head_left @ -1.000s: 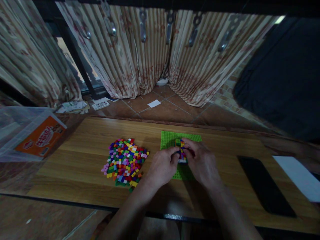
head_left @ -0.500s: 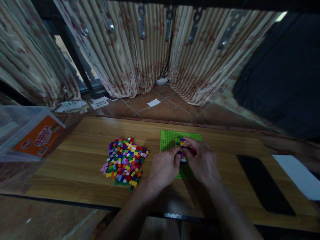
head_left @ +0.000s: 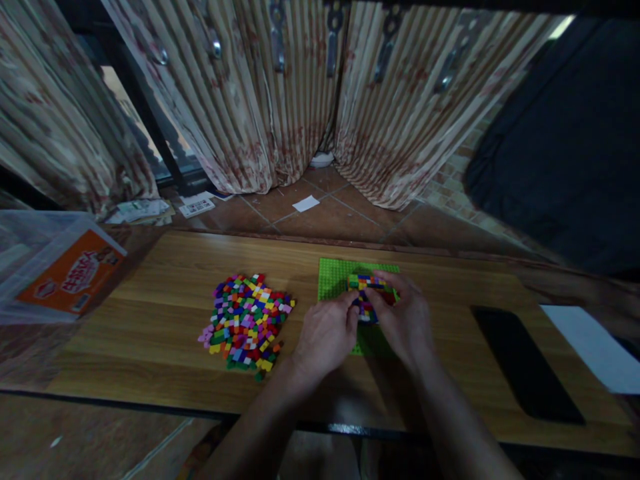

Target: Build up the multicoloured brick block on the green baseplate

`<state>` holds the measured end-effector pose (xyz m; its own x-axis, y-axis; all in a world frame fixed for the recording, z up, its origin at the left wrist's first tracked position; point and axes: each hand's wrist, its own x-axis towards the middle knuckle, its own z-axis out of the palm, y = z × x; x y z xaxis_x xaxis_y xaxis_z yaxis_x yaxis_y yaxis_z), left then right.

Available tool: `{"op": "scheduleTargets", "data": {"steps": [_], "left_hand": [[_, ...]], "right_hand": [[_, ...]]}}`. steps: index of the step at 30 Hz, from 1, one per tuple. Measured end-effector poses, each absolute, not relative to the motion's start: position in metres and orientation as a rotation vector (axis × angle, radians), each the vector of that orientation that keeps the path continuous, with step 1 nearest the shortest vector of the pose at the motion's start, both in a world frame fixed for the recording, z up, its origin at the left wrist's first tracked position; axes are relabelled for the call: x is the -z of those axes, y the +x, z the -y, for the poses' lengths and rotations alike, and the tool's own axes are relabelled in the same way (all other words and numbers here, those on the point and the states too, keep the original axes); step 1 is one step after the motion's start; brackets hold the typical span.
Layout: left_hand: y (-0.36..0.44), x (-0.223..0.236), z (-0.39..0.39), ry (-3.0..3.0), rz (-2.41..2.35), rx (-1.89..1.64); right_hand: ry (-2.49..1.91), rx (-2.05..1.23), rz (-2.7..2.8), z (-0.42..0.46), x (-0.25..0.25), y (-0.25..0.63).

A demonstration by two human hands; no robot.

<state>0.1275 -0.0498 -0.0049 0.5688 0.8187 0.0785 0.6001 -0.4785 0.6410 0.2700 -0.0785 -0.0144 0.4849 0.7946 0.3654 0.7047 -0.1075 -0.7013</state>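
A small multicoloured structure of toy bricks (head_left: 368, 316) stands on the green studded baseplate (head_left: 330, 270). My left hand (head_left: 326, 331) is closed at its left side, with curled fingers and the thumb tip against the bricks. From the right, my right hand (head_left: 409, 321) grips the structure, its thumb at the near middle and its fingers reaching over the far right side. My fingers cover much of the bricks' right part. Whether a single loose brick is between the fingertips is too small to tell.
Left of the baseplate lies a heap of loose coloured bricks (head_left: 250, 320) on the wooden table (head_left: 150, 320). A clear plastic bin with an orange label (head_left: 73, 272) is at the far left. To the right are a black flat slab (head_left: 525, 363) and a white sheet (head_left: 593, 347).
My right thumb and fingers have spread a little farther apart, showing more of the structure's top. My left hand stays almost in place at its left side. The view has shifted slightly.
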Motion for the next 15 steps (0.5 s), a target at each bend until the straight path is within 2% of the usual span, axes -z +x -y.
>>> {"op": "scheduleTargets", "data": {"steps": [15], "left_hand": [[0.1270,0.0052,0.0510,2.285,-1.140,-0.488]], "right_hand": [[-1.829,-0.179,1.191,0.0743,0.0177,0.2697]]}}
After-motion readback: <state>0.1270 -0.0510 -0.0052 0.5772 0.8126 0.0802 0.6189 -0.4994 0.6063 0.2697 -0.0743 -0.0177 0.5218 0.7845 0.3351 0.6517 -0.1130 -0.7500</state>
